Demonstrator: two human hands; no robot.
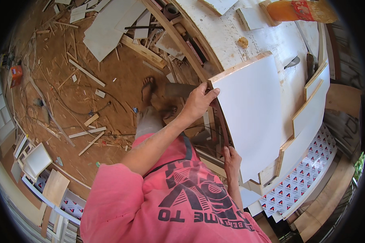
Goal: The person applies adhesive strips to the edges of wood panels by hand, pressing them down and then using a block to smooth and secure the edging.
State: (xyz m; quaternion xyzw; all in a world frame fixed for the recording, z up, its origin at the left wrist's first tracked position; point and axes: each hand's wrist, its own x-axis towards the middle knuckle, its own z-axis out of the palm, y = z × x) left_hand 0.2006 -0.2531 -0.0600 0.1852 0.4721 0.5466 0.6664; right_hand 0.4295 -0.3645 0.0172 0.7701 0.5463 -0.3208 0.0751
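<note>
White board (251,117) meets our fingers first: its corner sits in our left hand (198,100), the thumb pressed on the upper face and the other fingers curled below the edge, clamped there. Our right hand (232,160) is farther down the same side, its fingers bent up against a reddish-brown strip (221,123) that runs along the edge; we cannot tell whether they grip it or only press on it.

The board lies face up on the desk (209,26), its held side at the rim nearest us. As we judge it, the shaping is done, since the sides look straight and cut. The far edge (240,67) shows bare wood, so that side looks unfinished; whether the strip is fixed along ours, we cannot tell.

Past the board, narrower boards (310,107) overlap in steps on the right, their raw edges showing, and they look cut but not joined. A toothed blade (292,62) lies near them, apart from our fingers. Toward the far end we see a small brown lump (242,42), a white offcut (249,18) and a bottle of orange liquid (300,11) on its side.

Outermost, printed sheets (300,172) stick out at the lower right, while wood scraps (87,73) litter the brown floor (81,97) to our left, suggesting plenty of cutting is behind us.
</note>
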